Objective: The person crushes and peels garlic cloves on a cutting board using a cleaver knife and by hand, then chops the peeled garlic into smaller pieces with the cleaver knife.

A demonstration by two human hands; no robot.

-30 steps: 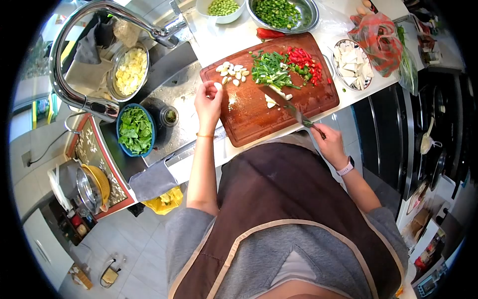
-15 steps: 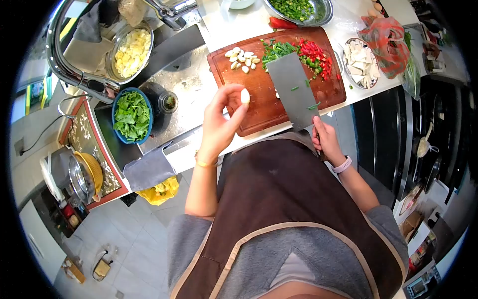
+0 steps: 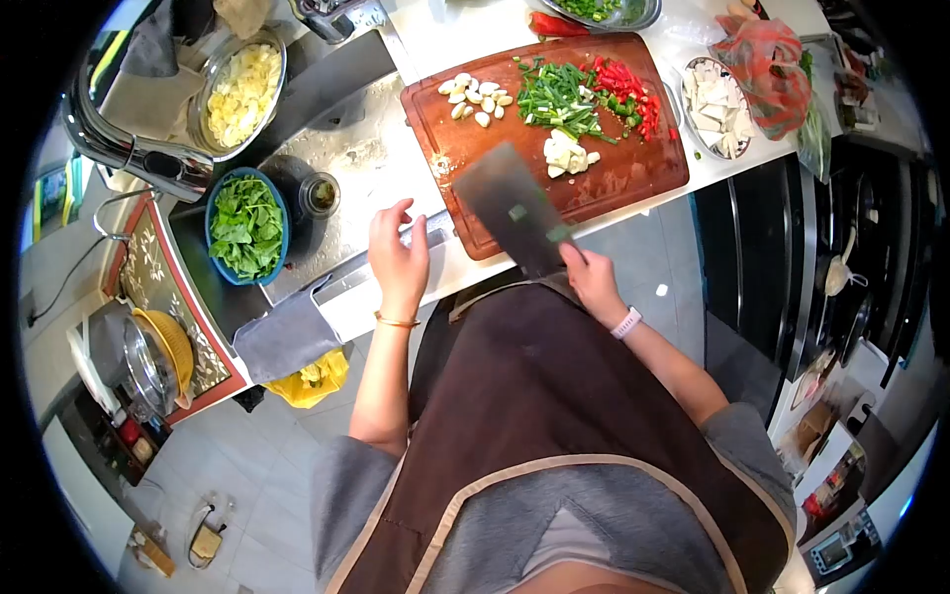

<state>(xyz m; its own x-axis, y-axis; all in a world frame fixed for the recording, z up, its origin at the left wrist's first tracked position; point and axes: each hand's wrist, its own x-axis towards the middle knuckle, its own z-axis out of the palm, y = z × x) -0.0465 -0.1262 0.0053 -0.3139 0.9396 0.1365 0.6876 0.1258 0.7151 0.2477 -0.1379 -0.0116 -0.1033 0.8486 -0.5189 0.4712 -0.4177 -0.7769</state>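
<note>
My right hand grips a cleaver by its handle. The wide blade slants over the front edge of the brown cutting board, with green bits stuck to it. My left hand hovers left of the board by the counter edge, thumb and fingers apart, nothing visible in it. On the board lie whole garlic cloves, a small pile of sliced garlic, chopped green onion and chopped red chili.
A bowl of white slices and a red plastic bag stand to the right. Leafy greens fill a blue bowl by the sink; a bowl of yellowish pieces sits behind. A small white piece shows on the floor.
My left hand has drawn down and left, and the garlic clove it pinched no longer shows in it. The cleaver has moved left, uncovering the sliced garlic.
</note>
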